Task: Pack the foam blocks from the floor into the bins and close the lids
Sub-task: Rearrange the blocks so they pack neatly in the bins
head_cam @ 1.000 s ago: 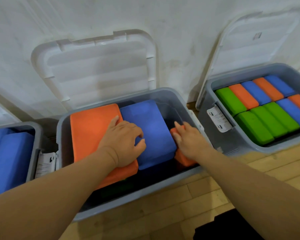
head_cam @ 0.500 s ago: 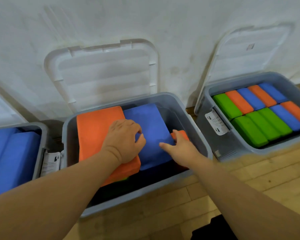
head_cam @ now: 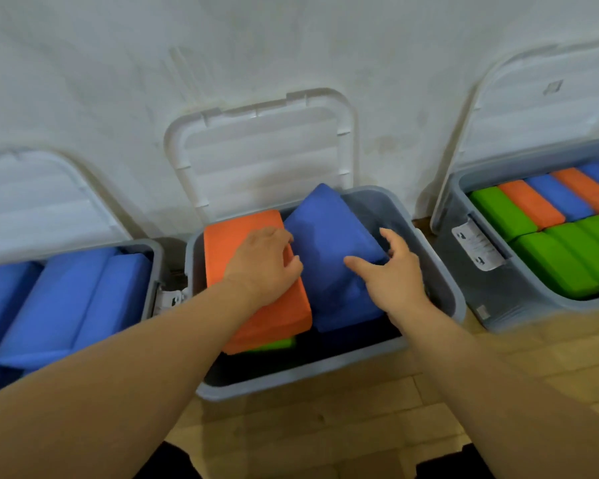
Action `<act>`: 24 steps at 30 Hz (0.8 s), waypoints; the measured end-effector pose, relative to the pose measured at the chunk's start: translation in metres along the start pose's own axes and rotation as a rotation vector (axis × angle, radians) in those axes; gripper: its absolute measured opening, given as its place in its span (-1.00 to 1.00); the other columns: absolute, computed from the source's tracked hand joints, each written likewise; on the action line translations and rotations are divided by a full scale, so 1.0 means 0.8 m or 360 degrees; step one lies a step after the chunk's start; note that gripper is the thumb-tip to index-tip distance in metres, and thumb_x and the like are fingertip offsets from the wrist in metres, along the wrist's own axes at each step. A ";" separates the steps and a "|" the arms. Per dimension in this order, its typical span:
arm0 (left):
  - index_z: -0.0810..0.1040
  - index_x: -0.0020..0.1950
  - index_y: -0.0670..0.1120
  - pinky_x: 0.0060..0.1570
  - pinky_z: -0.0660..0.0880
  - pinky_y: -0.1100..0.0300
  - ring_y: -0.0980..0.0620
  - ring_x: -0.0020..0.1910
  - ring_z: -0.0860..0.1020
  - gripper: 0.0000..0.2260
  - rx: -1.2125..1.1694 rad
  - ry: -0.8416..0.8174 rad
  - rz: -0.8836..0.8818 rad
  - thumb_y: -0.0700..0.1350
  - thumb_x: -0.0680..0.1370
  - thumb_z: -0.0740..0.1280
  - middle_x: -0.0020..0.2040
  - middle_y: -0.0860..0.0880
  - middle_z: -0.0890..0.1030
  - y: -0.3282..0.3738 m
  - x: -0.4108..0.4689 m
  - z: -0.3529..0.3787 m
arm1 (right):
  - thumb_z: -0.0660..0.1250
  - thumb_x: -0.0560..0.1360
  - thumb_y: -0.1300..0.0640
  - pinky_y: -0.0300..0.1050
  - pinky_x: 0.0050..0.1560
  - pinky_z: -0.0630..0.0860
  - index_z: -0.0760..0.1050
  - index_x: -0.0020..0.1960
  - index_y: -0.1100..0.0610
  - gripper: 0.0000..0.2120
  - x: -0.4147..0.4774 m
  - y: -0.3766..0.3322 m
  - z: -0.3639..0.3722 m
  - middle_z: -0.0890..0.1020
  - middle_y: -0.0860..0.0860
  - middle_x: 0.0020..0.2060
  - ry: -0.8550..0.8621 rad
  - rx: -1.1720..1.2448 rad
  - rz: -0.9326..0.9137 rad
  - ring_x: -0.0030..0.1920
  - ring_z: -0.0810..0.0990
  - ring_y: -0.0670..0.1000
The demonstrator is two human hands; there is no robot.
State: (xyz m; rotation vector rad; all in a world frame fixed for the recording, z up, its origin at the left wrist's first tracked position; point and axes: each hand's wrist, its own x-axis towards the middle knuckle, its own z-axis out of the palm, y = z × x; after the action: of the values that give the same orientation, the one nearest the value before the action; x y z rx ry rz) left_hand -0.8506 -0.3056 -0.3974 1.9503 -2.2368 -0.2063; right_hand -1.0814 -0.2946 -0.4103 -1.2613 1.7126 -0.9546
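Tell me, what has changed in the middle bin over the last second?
The right hand left the small orange block and now grips the blue block by its right edge; that block has tipped up, far end above the bin rim, and the small orange one is out of sight. The left hand stays on the big orange block, fingers at the blue block's edge. The lids stay open.

Two foam blocks in middle bin [head_cam: 440, 288].
Flat block [head_cam: 232, 236] under left hand [head_cam: 263, 261]; tilted block [head_cam: 325, 236] between it and right hand [head_cam: 395, 274], lid [head_cam: 267, 160] behind.

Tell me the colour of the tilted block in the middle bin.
Blue. The head view shows the tilted block clearly, held by the right hand.
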 end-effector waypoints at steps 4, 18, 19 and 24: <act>0.30 0.53 0.24 0.46 0.15 -0.25 -0.03 0.56 0.19 -0.41 0.0186 -0.0137 -0.0070 0.35 0.52 -0.02 0.59 0.16 0.24 -0.015 -0.027 0.002 | 0.56 0.40 -0.01 -0.43 0.22 0.32 0.43 0.44 -0.10 -0.35 0.019 -0.035 -0.040 0.52 -0.15 0.32 0.0350 0.0051 -0.0356 0.30 0.46 -0.13; 0.22 0.55 0.30 0.48 0.04 -0.30 0.01 0.58 0.09 -0.44 0.0192 -0.0140 -0.0137 0.37 0.55 -0.01 0.61 0.19 0.15 -0.001 -0.027 0.007 | 0.40 0.56 -0.04 -0.05 0.42 0.29 0.09 0.62 0.07 -0.24 0.049 -0.028 -0.030 0.19 0.06 0.58 0.0394 -0.0357 -0.0669 0.50 0.24 0.03; 0.22 0.55 0.30 0.48 0.03 -0.30 0.01 0.58 0.08 -0.46 0.0201 -0.0143 -0.0138 0.36 0.57 0.01 0.61 0.19 0.15 0.000 -0.026 0.008 | 0.39 0.54 -0.04 0.07 0.43 0.30 0.02 0.64 0.00 -0.19 0.047 -0.023 -0.028 0.07 0.14 0.62 0.0352 -0.0486 -0.0647 0.54 0.19 0.17; 0.21 0.54 0.31 0.49 0.02 -0.30 0.01 0.58 0.09 -0.39 0.0172 -0.0141 -0.0140 0.39 0.51 -0.08 0.61 0.19 0.15 -0.002 -0.028 0.007 | 0.35 0.54 0.02 0.01 0.08 0.46 -0.22 0.63 -0.23 -0.08 0.057 -0.009 -0.043 0.00 0.19 0.59 0.0150 -0.0637 -0.0562 0.32 0.42 0.33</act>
State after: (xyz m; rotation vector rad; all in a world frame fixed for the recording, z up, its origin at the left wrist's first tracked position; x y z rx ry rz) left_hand -0.8475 -0.2835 -0.4038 2.1380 -2.2623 -0.1900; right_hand -1.1191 -0.3363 -0.3970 -1.8529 1.8508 -0.9046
